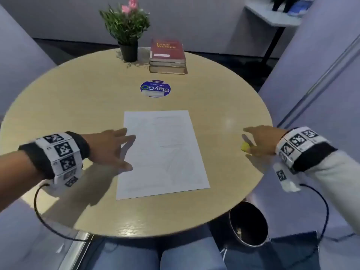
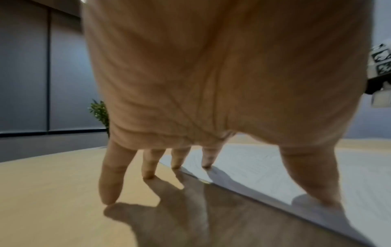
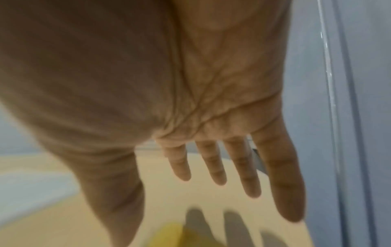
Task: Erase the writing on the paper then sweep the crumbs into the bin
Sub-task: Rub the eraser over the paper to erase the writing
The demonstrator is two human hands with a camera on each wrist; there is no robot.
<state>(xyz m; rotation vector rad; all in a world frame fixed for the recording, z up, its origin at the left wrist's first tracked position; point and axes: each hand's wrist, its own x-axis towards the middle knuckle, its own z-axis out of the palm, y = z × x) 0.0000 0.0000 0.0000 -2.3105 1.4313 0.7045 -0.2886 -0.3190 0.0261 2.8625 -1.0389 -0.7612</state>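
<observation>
1. Head view — The sheet of paper [image 1: 162, 152] lies flat at the middle of the round table [image 1: 78, 98], long axis running away from the person, faint pencil marks on it. The left hand [image 1: 109, 147] is spread at the sheet's left edge, fingers straight and apart. The right hand [image 1: 263, 141] hovers well to the right of the sheet, fingers extended, gripping nothing. A small yellow eraser [image 1: 245, 146] lies on the table just at that hand's thumb side, so the right hand is much the nearer. The bin [image 1: 248, 223] stands below the table's near right rim.

2. Left wrist view — The fingertips [image 2: 148, 175] of the left hand [image 2: 211, 75] come down on the table and on the paper [image 2: 264, 170]; two tips and the thumb rest on the sheet, the others on bare wood.

3. Right wrist view — The right hand [image 3: 190, 100] is open, fingers [image 3: 211, 167] apart and clear of the surface. The eraser [image 3: 169, 235] shows as a yellow blur below the thumb — judged a short reach down and inward to pick it up.
</observation>
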